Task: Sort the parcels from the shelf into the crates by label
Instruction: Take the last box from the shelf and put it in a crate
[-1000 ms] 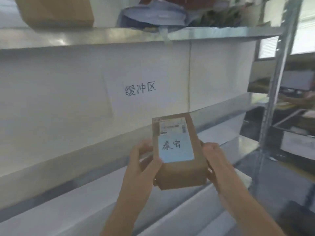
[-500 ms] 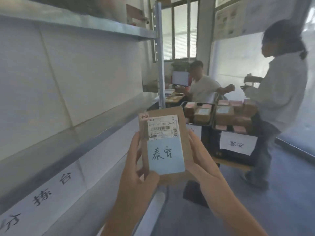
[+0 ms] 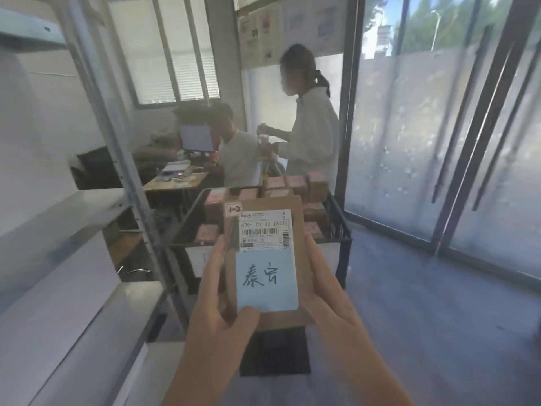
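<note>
One brown parcel, upright, two labels: one printed barcode label, one blue handwritten slip. Gripped between left hand, thumb across lower edge, and right hand, in front of one black crate of parcels.

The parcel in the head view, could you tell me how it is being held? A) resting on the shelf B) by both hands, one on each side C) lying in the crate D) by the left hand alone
B: the left hand and the right hand grip the parcel from either side, in front of the crate.
</note>
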Demonstrator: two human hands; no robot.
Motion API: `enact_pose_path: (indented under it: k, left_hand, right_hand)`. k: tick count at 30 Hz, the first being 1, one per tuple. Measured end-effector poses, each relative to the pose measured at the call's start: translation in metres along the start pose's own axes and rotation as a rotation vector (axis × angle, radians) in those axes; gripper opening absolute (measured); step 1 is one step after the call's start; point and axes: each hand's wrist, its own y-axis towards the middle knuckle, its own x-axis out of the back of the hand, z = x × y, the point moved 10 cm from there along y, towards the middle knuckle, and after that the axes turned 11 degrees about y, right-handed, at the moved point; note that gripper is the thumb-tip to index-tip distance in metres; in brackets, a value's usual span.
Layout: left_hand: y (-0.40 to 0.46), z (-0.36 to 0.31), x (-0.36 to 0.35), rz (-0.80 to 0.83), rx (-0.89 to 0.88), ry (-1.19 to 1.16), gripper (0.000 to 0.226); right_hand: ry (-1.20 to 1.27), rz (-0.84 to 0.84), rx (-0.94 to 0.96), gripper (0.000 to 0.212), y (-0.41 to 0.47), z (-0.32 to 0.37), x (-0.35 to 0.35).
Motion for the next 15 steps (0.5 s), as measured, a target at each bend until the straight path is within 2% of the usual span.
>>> enact_pose_path:
  k: [1, 2, 4, 8, 12, 15]
  left_hand:
    - [0.015, 0.006, -0.014, 0.024, 0.015, 0.003, 0.103]
    - [0.03, 0.013, -0.026, 0.036, 0.031, 0.012, 0.103]
    - [0.06, 0.027, -0.04, 0.015, 0.062, 0.066, 0.101]
    - [0.118, 0.04, -0.054, -0.067, 0.172, 0.143, 0.101]
    - [0.165, 0.049, -0.062, -0.125, 0.216, 0.192, 0.099]
    - [0.198, 0.063, -0.081, -0.118, 0.242, 0.207, 0.103]
  right_hand:
    - [-0.009, -0.05, 0.026, 0.083, 0.011, 0.003, 0.014]
    - [0.011, -0.099, 0.01, 0.062, 0.023, -0.005, 0.025]
    - [0.053, -0.049, 0.005, 0.069, 0.028, -0.018, 0.039]
    - [0.14, 0.025, -0.103, 0.063, 0.099, -0.035, 0.071]
    - [0.042, 0.056, -0.134, 0.072, 0.158, -0.046, 0.094]
    - [-0.112, -0.006, -0.182, 0.076, 0.194, -0.056, 0.12]
